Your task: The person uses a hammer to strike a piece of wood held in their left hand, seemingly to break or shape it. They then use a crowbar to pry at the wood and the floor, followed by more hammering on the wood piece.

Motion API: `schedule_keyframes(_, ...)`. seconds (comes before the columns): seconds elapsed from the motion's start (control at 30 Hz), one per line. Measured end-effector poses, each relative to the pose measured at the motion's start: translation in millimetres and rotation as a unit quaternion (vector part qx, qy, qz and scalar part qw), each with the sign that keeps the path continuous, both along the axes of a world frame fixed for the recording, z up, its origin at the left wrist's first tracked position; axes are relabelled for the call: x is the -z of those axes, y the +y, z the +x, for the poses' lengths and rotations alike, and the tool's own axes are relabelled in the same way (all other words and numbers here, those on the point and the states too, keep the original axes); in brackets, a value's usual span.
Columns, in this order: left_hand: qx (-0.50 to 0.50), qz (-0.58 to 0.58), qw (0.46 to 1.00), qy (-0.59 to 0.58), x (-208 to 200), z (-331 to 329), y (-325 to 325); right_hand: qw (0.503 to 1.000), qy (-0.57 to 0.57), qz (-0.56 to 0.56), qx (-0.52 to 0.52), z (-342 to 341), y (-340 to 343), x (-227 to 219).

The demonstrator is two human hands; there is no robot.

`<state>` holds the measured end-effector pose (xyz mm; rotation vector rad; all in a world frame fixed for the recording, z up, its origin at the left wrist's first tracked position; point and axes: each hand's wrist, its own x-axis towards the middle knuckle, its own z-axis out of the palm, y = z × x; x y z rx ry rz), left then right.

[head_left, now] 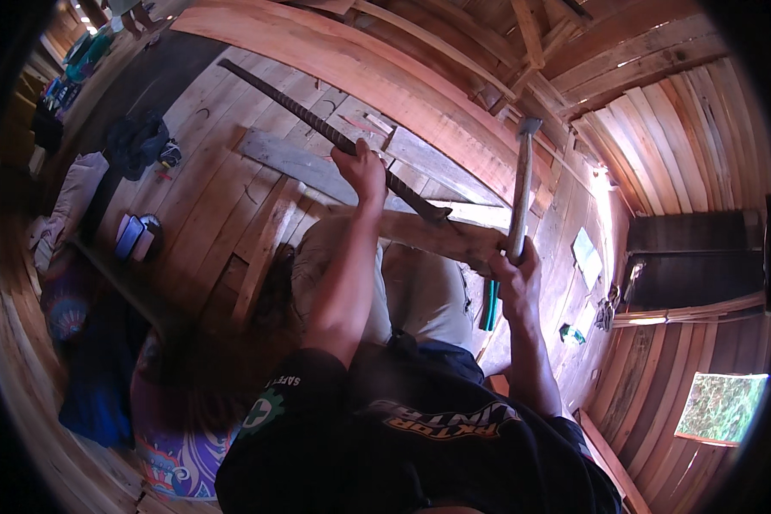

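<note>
My left hand is closed round the middle of a long, dark machete-like sheath with bands along its length. The sheath slants from far left down to a hooked, carved-looking end above my lap. My right hand grips the lower part of the wooden handle of a hammer. The hammer stands nearly upright, its grey metal head uppermost. A rough wooden board lies across my thighs, just below the sheath's hooked end and left of my right hand.
A long reddish plank lies across the far side. Grey boards rest on the plank floor. Dark cloth, a phone-like object and patterned fabric are at left. A white sheet lies right, near the timber wall.
</note>
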<state>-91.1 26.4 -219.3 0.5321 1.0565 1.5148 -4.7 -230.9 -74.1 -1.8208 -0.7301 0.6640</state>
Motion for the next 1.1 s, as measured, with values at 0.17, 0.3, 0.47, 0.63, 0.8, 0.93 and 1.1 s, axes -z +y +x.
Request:
schedule_keyframes(0.17, 0.043, 0.032, 0.997, -0.06, -23.0, -6.8, -13.6, 0.997, 0.066, -0.01, -0.027, 2.6, -8.6, 42.4)
schedule_keyframes(0.3, 0.059, 0.01, 0.996, -0.063, -8.4, -4.1, -16.4, 0.993, 0.118, -0.026, -0.018, 10.3, -12.8, 93.5)
schedule_keyframes(0.47, -0.021, 0.009, 0.992, 0.127, 62.1, -8.4, 6.5, 0.995, 0.075, 0.061, 0.02, -4.0, -6.0, 138.0)
schedule_keyframes(0.63, -0.05, -0.004, 0.982, 0.184, 102.8, -15.4, 18.4, 0.988, 0.135, 0.047, 0.054, -8.9, -1.2, 140.9)
schedule_keyframes(0.8, -0.062, -0.062, 0.973, 0.214, 114.3, -18.4, 22.6, 0.992, 0.119, 0.021, 0.03, -10.9, 11.4, 129.1)
schedule_keyframes(0.93, -0.055, -0.105, 0.975, 0.189, 95.9, -17.5, 16.0, 0.992, 0.118, 0.042, 0.027, -20.9, 29.6, 108.3)
schedule_keyframes(1.1, -0.039, -0.102, 0.97, 0.215, 109.5, -22.3, 25.0, 0.999, 0.027, -0.015, -0.016, -9.1, 30.2, 120.6)
